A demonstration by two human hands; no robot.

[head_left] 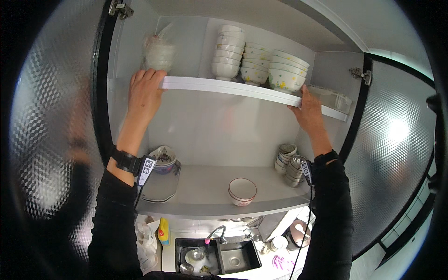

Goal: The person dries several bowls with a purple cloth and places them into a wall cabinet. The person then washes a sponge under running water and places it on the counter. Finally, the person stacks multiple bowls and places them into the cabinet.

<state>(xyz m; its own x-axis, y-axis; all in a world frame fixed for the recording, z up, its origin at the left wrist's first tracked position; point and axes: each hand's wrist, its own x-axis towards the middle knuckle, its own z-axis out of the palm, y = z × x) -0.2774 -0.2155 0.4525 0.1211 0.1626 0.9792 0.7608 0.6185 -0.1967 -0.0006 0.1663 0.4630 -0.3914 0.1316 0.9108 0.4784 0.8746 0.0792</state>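
With its fingers over the top and its thumb below, my left hand grips the left part of a white cabinet shelf. Farther right along the same front edge, my right hand holds the shelf too, its thumb on the front strip. A clear plastic bag of bowls stands behind my left hand. Three bowl stacks are on this shelf: a tall white stack, a middle floral stack and a wider floral stack close to my right fingers. A clear plastic box sits at the right end.
Textured glass doors hang open at left and right. The lower shelf carries two nested bowls, a tray, a pot, stacked cups and metal bowls. Below lies a double sink with a faucet.
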